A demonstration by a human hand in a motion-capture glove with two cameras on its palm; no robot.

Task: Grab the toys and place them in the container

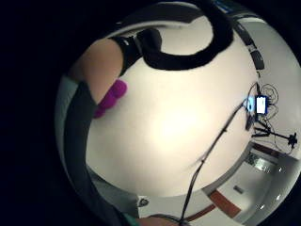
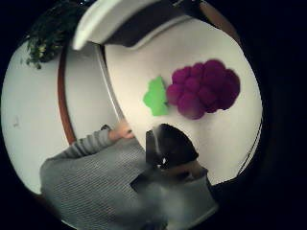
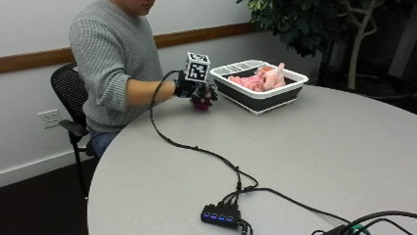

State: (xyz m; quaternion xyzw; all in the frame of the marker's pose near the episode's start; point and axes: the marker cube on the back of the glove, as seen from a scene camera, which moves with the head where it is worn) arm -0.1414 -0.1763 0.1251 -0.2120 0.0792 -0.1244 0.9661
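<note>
The gloved right hand hangs over the round grey surface, just beside the near corner of the container, a white-rimmed, dark-walled basket. Directly beneath the fingers sits the purple grape toy, a plush bunch of grapes. In the outside view the fingertips appear to meet the top of the toy, but whether they curl round it or only hover at it is hidden by the hand itself; I cannot tell if the fingers are grasping or released.

The thumb-side palm view shows the grape toy whole, lying flat on the pale surface with its green leaf pointing away from the cluster of purple balls. A black-gloved fingertip sits near the leaf end of the toy, apart from it in this view, and no finger crosses the toy. The little-finger-side view catches only a small purple edge of the toy peeking out beside the bare forearm, with a black strap of the hand arching over the surface.

Past the fingers, inside the container, lie pink plush toys, piled toward its far end. On the near part of the surface, well away from the fingers, sits a small black hub with blue lights.
</note>
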